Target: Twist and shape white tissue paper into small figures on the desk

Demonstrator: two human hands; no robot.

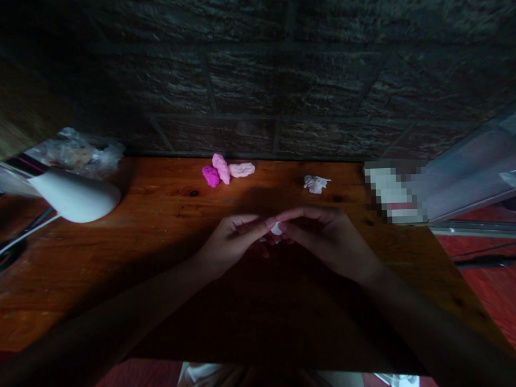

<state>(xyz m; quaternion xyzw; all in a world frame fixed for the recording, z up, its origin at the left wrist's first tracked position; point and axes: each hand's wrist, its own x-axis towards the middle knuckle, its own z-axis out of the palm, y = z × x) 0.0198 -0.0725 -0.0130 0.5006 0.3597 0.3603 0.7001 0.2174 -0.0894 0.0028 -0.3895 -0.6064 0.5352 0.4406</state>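
Above the middle of the wooden table, my left hand (236, 241) and my right hand (331, 236) meet at the fingertips. Between them they pinch a small white rounded piece (277, 228), possibly soft clay; the fingers hide much of it. Past my left hand lie a magenta lump (210, 176), a light pink lump (221, 168) and a paler pink lump (242, 170), bunched together and looking like modelling clay. Beyond my right hand is a crumpled whitish scrap (317, 183), apart from the lumps.
A dark brick wall (254, 81) borders the table's (158, 242) back edge. At the left stand a white lamp-like object (78, 194) with a cable and a clear plastic bag (81, 151). A blurred-out pale box (395, 191) lies at the right, beside a translucent panel (464, 163).
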